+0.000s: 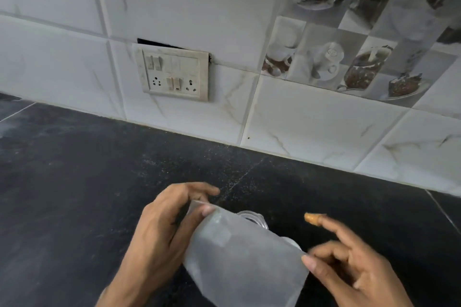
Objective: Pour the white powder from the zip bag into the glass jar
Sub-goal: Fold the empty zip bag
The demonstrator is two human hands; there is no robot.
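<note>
Black speckled stone counter (99, 169), white marble-look wall tiles, a switch-and-socket plate (174, 73) set in the wall. No legible writing or brand anywhere. Zip bag (244, 257), frosted and whitish, is held tilted over the glass jar (252, 217), covering most of it. Left hand (159, 229) pinches the bag's upper corner. Right hand (354, 262) pinches its right edge between thumb and a curled finger, index finger extended.
</note>
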